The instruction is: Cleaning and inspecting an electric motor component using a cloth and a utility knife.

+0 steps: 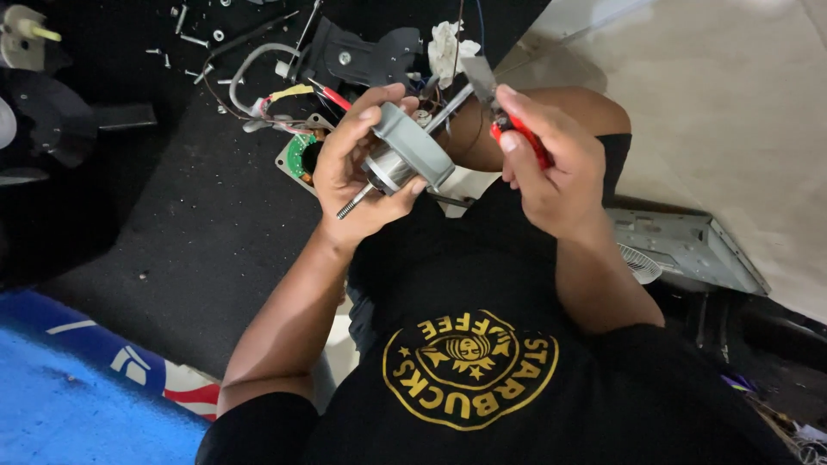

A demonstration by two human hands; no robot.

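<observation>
My left hand point(357, 168) grips a small grey electric motor point(407, 155) with a threaded metal shaft point(353, 203) that sticks out toward me. My right hand point(551, 164) holds red-handled pliers point(504, 112), whose metal jaws point up and left, close to the motor's far end. Thin wires run from the motor toward a green round circuit board point(297, 158) on the dark mat. Both hands are raised above my lap.
A dark mat point(198, 224) carries loose screws point(185, 39), a grey curved tube point(250, 65), black plastic housing parts point(362, 56) and a black fan blade point(52, 120). A grey metal chassis point(689, 245) and small white fan grille point(640, 263) lie right. Blue fabric point(69, 396) lies lower left.
</observation>
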